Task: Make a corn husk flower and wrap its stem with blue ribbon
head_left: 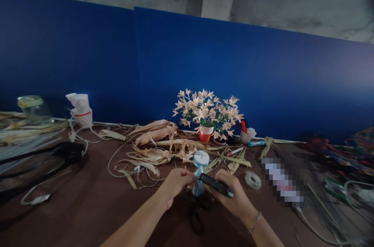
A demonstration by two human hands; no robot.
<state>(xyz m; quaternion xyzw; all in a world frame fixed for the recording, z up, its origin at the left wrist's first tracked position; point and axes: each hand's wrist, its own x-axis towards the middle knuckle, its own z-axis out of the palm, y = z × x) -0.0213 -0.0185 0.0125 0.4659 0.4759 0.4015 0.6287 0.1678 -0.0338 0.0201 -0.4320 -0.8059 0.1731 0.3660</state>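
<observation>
My left hand (174, 184) is closed in a pinch on a pale blue ribbon (199, 183) that hangs from a round ribbon spool (201, 158). My right hand (230, 194) is wrapped round a black tool (215, 184) whose tip points left at the ribbon. Black scissors (198, 216) lie on the brown table (87, 204) just under both hands. Dried leaf strips (157, 145) are piled behind the hands.
A red and white cup of pale paper flowers (208, 113) stands at the blue wall. A tape roll (253, 180) lies to the right. White cables (117, 161), a black strap (62, 153), a glass jar (33, 108) and a white cup (81, 112) are left; tangled wires (336, 184) right.
</observation>
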